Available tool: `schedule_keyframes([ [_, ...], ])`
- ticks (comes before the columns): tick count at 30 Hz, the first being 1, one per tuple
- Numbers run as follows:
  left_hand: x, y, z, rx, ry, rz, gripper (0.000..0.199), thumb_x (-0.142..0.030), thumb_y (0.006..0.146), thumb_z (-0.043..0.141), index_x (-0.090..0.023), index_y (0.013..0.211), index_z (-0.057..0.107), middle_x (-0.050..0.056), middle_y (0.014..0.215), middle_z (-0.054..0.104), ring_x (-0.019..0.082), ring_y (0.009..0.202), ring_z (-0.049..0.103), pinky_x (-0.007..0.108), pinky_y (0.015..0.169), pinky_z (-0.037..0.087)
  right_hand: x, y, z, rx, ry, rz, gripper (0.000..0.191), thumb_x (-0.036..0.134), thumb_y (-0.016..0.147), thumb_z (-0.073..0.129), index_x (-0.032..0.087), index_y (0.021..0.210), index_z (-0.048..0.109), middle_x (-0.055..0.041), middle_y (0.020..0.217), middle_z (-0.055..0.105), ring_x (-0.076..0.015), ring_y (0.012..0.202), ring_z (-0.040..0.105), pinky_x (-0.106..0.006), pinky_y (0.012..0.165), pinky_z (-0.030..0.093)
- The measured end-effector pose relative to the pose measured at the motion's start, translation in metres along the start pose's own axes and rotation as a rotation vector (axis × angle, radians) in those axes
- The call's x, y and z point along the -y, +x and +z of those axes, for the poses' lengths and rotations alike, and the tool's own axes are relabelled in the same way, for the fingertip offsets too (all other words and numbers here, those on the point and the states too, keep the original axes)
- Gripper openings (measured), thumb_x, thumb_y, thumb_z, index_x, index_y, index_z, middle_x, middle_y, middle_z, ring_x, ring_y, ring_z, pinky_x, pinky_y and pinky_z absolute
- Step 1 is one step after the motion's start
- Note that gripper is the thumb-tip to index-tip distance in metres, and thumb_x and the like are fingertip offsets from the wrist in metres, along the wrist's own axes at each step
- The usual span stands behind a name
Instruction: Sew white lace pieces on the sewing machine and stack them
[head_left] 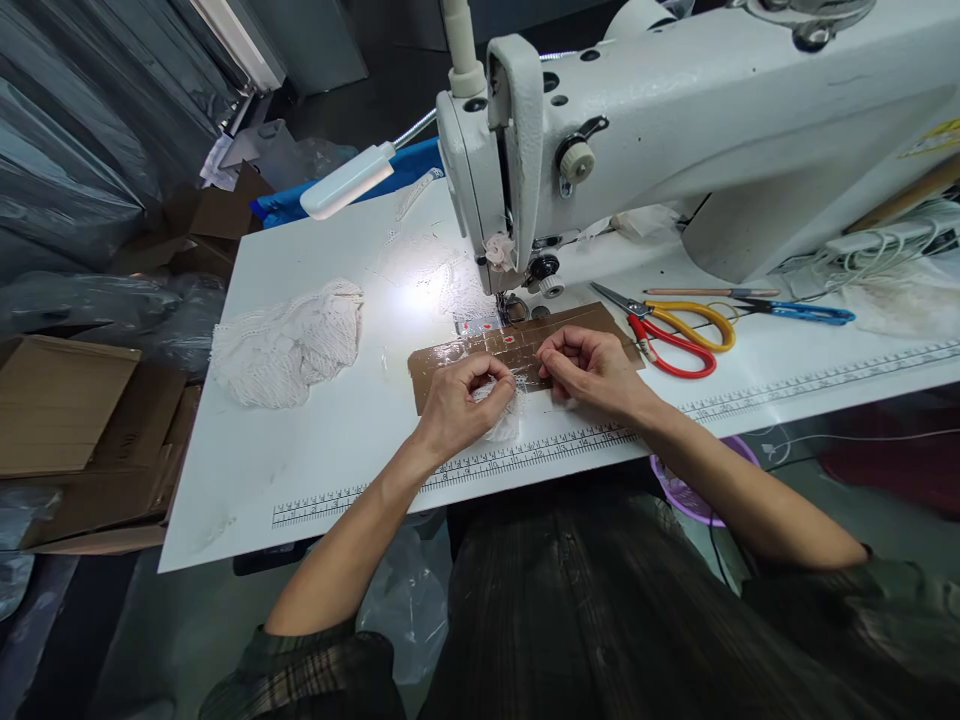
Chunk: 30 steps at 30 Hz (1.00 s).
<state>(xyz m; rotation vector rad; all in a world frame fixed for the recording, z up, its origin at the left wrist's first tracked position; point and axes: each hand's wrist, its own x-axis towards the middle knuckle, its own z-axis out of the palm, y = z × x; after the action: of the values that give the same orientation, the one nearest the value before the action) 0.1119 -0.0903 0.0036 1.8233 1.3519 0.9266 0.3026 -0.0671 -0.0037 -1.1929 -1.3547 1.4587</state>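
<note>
My left hand (466, 402) is closed in a pinch over a small piece of white lace (507, 425), which hangs below its fingertips at the table's front. Just to the right, my right hand (589, 372) is also pinched; whatever its fingertips hold is too fine to make out. Beneath both hands lies a brown strip (441, 362), shiny with clear tape and marked with small red spots. Directly behind it is the needle area of a white sewing machine (622, 130). A heap of white lace trim (289, 345) rests on the left of the table.
Red- and yellow-handled scissors (679, 335) lie right of the brown strip, near a pencil (709, 292) and a blue-handled tool (806, 312). A printed ruler (525, 455) runs along the front edge. A lit lamp (349, 180) overhangs the table (247, 450). Cardboard boxes (67, 400) stand left.
</note>
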Motion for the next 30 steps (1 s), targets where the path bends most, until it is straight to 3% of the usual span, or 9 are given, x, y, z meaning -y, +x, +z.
schedule_keyframes([
  [10,0.0000,0.0008,0.0015,0.007,0.006,-0.005,0.011,-0.024,0.084,0.067,-0.018,0.077,0.072,0.003,0.073,0.073,0.013,0.067,0.064,0.024,0.062,0.051,-0.0070,-0.0047,-0.0016,0.188,-0.066,-0.050,0.018,0.032,0.083,0.068,0.015,0.088,0.065,0.0046,0.059,0.056,-0.0070,0.049,0.050,-0.019,0.043,0.037],
  [18,-0.0023,0.0010,0.0019,0.023,0.022,0.002,0.011,-0.023,0.084,0.067,-0.017,0.076,0.072,0.002,0.071,0.073,0.012,0.064,0.063,0.023,0.059,0.049,-0.0049,-0.0020,0.0027,0.177,-0.068,-0.045,0.019,0.034,0.080,0.068,0.015,0.079,0.064,0.0038,0.059,0.054,-0.0070,0.051,0.045,-0.022,0.045,0.034],
  [26,-0.0012,0.0002,0.0023,-0.059,0.023,0.012,0.011,-0.018,0.079,0.064,-0.017,0.070,0.068,0.001,0.067,0.067,0.010,0.057,0.056,0.021,0.051,0.044,-0.0080,-0.0005,0.0026,0.045,-0.089,-0.068,0.009,0.024,0.080,0.061,0.019,0.076,0.054,0.0057,0.060,0.052,-0.0067,0.048,0.043,-0.022,0.045,0.033],
  [30,-0.0021,-0.0001,0.0021,-0.042,0.000,0.009,0.011,-0.021,0.081,0.065,-0.016,0.072,0.070,0.002,0.067,0.067,0.010,0.057,0.056,0.020,0.050,0.044,-0.0075,-0.0018,0.0002,0.140,-0.028,-0.020,0.013,0.030,0.083,0.062,0.018,0.081,0.057,0.0040,0.063,0.056,-0.0076,0.048,0.049,-0.022,0.044,0.036],
])
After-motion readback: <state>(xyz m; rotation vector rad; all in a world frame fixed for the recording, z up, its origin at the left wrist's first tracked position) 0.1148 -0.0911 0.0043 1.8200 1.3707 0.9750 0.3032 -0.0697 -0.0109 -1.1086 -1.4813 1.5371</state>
